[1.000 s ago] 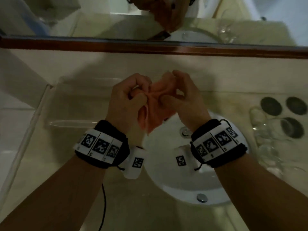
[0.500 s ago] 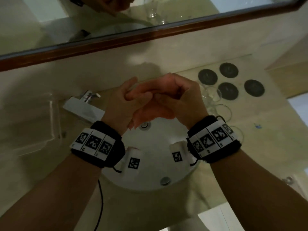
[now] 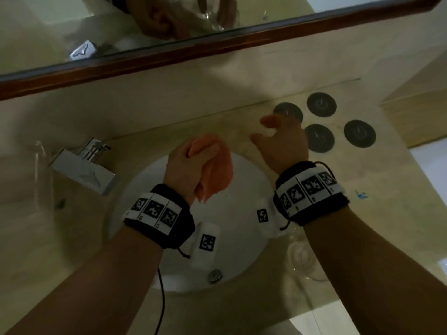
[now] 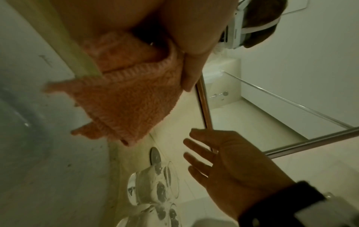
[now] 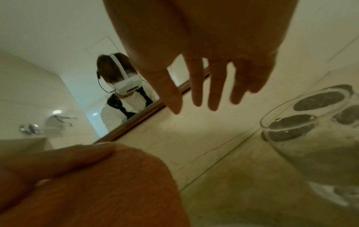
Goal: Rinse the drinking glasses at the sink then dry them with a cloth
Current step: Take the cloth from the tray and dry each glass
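My left hand (image 3: 186, 170) grips the cloth (image 3: 219, 170) bunched, hanging down over the sink (image 3: 244, 189); my right hand (image 3: 283, 143) is spread, empty, beside it; glasses (image 4: 153, 187) blurry.

No words, brand names or numbers can be read anywhere. The only signs are black-and-white square code patterns on the white-panelled black wristbands (image 3: 157, 215) and (image 3: 308, 189) and on the small white blocks beneath them; tiny marks under the patterns are too small to read.
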A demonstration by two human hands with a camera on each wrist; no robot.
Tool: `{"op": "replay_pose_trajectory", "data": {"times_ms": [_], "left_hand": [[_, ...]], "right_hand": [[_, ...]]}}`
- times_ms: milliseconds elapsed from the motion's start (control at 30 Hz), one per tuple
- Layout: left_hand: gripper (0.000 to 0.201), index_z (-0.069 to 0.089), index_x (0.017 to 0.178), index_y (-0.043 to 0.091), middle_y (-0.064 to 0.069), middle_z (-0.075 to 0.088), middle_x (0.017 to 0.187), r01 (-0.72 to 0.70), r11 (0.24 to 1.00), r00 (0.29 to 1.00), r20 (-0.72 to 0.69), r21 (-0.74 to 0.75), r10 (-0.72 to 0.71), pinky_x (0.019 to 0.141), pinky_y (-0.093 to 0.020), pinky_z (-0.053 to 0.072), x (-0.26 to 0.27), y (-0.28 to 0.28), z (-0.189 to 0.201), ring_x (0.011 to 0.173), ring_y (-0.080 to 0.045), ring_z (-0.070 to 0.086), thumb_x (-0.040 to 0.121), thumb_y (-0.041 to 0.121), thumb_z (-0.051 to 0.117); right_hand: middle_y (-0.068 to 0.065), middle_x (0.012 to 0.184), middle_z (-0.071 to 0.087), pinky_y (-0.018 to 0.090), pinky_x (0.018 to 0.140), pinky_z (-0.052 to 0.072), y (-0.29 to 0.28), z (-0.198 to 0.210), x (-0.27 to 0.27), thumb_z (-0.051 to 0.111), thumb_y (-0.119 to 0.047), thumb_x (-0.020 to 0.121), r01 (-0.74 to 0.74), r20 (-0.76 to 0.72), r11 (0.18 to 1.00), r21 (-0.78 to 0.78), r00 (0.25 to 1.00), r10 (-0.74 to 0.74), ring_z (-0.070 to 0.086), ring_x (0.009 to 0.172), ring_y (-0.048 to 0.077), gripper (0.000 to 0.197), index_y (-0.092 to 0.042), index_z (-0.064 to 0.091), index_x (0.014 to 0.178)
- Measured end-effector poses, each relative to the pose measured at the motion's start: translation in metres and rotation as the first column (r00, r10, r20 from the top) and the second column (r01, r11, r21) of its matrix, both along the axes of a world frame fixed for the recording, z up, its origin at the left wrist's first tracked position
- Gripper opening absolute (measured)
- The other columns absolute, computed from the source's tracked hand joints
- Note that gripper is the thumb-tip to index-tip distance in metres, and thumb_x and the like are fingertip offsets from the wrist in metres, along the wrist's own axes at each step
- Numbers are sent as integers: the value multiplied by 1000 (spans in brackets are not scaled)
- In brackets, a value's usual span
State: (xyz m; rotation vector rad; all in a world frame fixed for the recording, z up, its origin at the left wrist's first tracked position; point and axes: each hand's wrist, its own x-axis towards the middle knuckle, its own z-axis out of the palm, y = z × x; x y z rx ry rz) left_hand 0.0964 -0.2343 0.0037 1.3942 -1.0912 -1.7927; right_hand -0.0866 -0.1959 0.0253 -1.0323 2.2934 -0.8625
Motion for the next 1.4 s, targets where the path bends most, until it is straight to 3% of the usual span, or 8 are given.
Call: {"op": "replay_pose_trajectory", "data": {"times_ms": [100,200,567,700,867,1200,1300,1400], "left_hand": [[17,72,91,14,-15,75,104,-23,998,1000,7,52,23,89,-62,56,-8,1,-8,102,-35,71,80,26,78],[13,70,98,9,-17,75,104,-50,995,999,-7,85,51,89,-62,56,-16,1,-14,100,-36,71,88,15,74],[13,65,80,15,-11,73,88,-75,992,997,22,97,73,85,-49,59,-28,-11,-26,89,-31,71,90,7,69],[7,66,87,13,-9,74,89,-86,993,996,35,86,84,79,-44,60,-30,-12,-29,87,-27,72,90,7,69],[7,61,98,5,-11,63,79,-105,992,992,80,71,99,34,-23,43,-25,-12,-25,62,-26,60,94,10,64],[38,59,132,-2,-27,65,126,-237,952,936,-219,192,277,51,-32,55,7,-20,13,85,-37,67,102,19,49],[39,61,131,1,-23,70,108,-226,960,936,-237,162,260,41,-27,49,20,-19,35,62,-26,68,104,24,45],[44,62,125,-5,-17,69,88,-188,968,945,-239,166,224,36,-26,46,30,-12,57,54,-24,65,103,29,45]], "right_hand": [[6,138,56,47,108,42,-12,-14,-16,72,-32,80,58,-214,967,249,977,-4,46,132,33,54,-27,58,132],[10,139,54,54,108,41,-16,-27,-23,73,-28,77,85,-220,916,393,975,4,44,133,37,64,-26,52,137],[18,140,46,48,106,44,-23,-46,-41,65,-15,84,29,-168,863,504,984,64,49,126,41,54,-13,48,135],[18,132,56,40,95,49,-22,-42,-41,75,-17,78,31,-146,901,433,989,36,55,121,36,58,-10,49,129],[8,137,54,41,96,49,-24,-19,-24,85,-31,68,-62,-126,970,235,988,93,54,124,31,82,-16,45,138],[-12,119,60,21,85,51,-19,38,59,83,-45,68,-290,130,938,-189,940,317,59,103,4,79,-23,46,134],[-20,109,59,2,76,44,-16,51,79,87,-44,62,-329,126,907,-264,920,370,58,92,-8,83,-26,47,132],[-20,104,62,2,78,47,-12,65,92,90,-34,62,-351,142,868,-352,896,420,60,92,-11,79,-26,49,129]]}}
